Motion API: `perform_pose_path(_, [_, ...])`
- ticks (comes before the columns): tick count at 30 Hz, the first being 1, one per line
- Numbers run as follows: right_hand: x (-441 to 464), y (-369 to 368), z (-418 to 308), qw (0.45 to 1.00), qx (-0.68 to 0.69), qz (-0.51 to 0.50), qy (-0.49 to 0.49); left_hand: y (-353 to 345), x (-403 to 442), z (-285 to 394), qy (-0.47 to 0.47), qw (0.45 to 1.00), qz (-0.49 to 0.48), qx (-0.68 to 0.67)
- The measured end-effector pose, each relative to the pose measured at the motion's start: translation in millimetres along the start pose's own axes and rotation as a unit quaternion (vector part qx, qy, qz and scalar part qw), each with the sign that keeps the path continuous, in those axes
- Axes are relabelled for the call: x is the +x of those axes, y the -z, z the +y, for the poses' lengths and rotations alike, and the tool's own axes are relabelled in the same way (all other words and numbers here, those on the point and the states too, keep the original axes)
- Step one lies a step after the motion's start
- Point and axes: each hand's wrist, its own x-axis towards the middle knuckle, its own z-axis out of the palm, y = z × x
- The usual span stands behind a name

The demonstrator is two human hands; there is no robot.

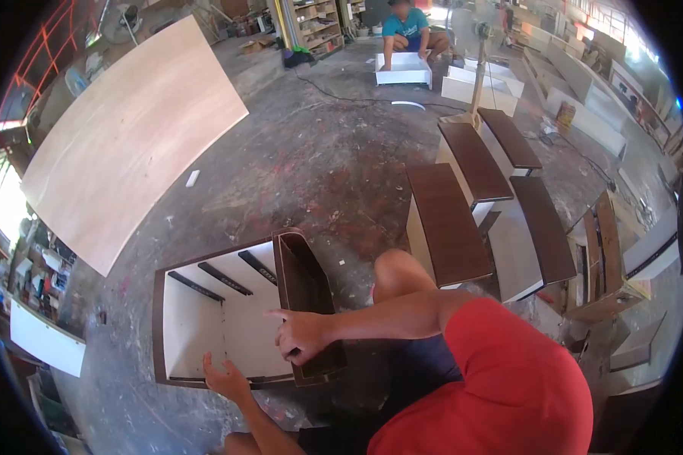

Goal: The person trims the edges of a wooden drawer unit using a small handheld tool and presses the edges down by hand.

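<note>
Floor [273,182]: grey, red-stained, white-flecked | near: cabinet [243,327], opening upward | right: four brown-faced drawers [449,227], faces up, grouped close | left: small white block [193,178] | far: curved white strip [408,105], dark cable [334,96].

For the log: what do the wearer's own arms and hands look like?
Both the left hand and right hand are human and ungloved, with no watch or bracelet visible. The right arm has a plain red short sleeve, bare below it. The left sleeve is out of view.
</note>
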Motion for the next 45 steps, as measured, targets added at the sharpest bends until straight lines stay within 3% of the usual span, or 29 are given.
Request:
perform_pose_path(2, [1, 8, -4, 0.997, -0.029, -0.065, -0.009, -1, 1, -1, -0.004, 1.0, 0.0, 0.002])
perform_pose_path(5, [-2, -26, -26, 0.995, 0.077, 0.001, 0.062, -4, 2, -5, -0.024, 1.0, 0.004, 0.002])
perform_pose_path(11, [-3, 13, 0, 0.998, 0.036, 0.037, 0.028, 1, 0, 1, -0.012, 1.0, -0.011, 0.011])
perform_pose_path(14, [4, 2, -20, 0.995, 0.043, -0.087, 0.012, 0, 1, 2, -0.01, 1.0, -0.016, -0.009])
perform_pose_path(17, [4, -15, -24, 0.992, 0.113, -0.035, 0.05, -1, 2, -1, 0.009, 0.999, -0.045, 0.003])
perform_pose_path(23, [0, 8, 5, 0.999, 0.026, -0.044, -0.005, -4, -1, -4, 0.004, 0.999, -0.032, 0.016])
perform_pose_path(26, [-1, -22, -25, 0.991, 0.083, 0.029, 0.099, -5, -1, -6, 0.001, 0.999, -0.032, 0.02])
perform_pose_path(29, [1, 3, -21, 0.997, 0.033, -0.053, 0.041, -6, -1, -7, 0.002, 0.999, -0.036, 0.002])
perform_pose_path(32, [2, 26, -9, 0.998, -0.016, -0.059, 0.009, -4, -1, -4, 0.002, 1.0, -0.027, -0.002])
perform_pose_path(35, [2, -9, -25, 0.992, 0.062, 0.02, 0.107, -5, -1, -3, -0.001, 1.0, -0.026, 0.001])
perform_pose_path(41, [2, 15, -3, 0.999, 0.029, -0.036, 0.025, -2, -1, 3, 0.012, 0.999, -0.029, 0.015])
perform_pose_path(45, [6, 1, -19, 0.995, 0.048, -0.044, 0.073, -3, -3, 4, 0.021, 0.999, -0.03, 0.018])
